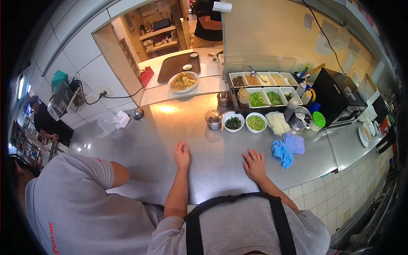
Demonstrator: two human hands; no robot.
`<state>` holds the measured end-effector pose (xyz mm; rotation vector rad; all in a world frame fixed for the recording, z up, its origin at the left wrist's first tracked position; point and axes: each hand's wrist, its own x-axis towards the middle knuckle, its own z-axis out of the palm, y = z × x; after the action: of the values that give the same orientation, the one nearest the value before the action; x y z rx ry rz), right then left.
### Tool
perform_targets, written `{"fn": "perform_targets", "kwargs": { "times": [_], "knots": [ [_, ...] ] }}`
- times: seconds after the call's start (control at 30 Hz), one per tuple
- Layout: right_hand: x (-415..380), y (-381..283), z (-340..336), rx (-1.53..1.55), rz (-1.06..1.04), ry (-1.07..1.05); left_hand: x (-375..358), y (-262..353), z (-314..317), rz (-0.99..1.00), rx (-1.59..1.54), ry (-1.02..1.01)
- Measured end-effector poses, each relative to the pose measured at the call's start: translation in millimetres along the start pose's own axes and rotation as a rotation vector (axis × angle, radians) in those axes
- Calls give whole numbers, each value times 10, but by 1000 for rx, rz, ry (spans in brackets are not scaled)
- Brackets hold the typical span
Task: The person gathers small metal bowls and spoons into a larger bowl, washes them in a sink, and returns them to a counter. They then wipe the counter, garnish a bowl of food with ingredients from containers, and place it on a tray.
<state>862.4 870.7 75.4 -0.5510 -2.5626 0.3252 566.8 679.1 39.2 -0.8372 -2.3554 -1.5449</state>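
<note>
My left hand rests on its side on the steel counter, fingers loosely bent and nothing in it. Palm down on the same counter, my right hand lies open with fingers apart and a ring on one of them. Beyond my hands stand a white bowl of dark green leaves and a white bowl of chopped green onion. A clear jar with a spoon is beside them. Crumpled blue cloth and a purple cloth lie right of my right hand.
A co-worker in grey stands close at my left; a person in black is behind the pass-through. On its ledge are a bowl of food and a brown tray. Topping containers, bottles and a black appliance line the back right.
</note>
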Motion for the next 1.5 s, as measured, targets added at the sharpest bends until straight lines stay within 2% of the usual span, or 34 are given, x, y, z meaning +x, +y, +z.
{"fn": "perform_targets", "kwargs": {
  "times": [0.53,1.5],
  "knots": [
    [11,-32,-26,-14,-4,-4,-13,13,5,-49,20,7],
    [17,-32,-35,-11,14,-28,-20,6,23,-25,-26,6]
  ]
}}
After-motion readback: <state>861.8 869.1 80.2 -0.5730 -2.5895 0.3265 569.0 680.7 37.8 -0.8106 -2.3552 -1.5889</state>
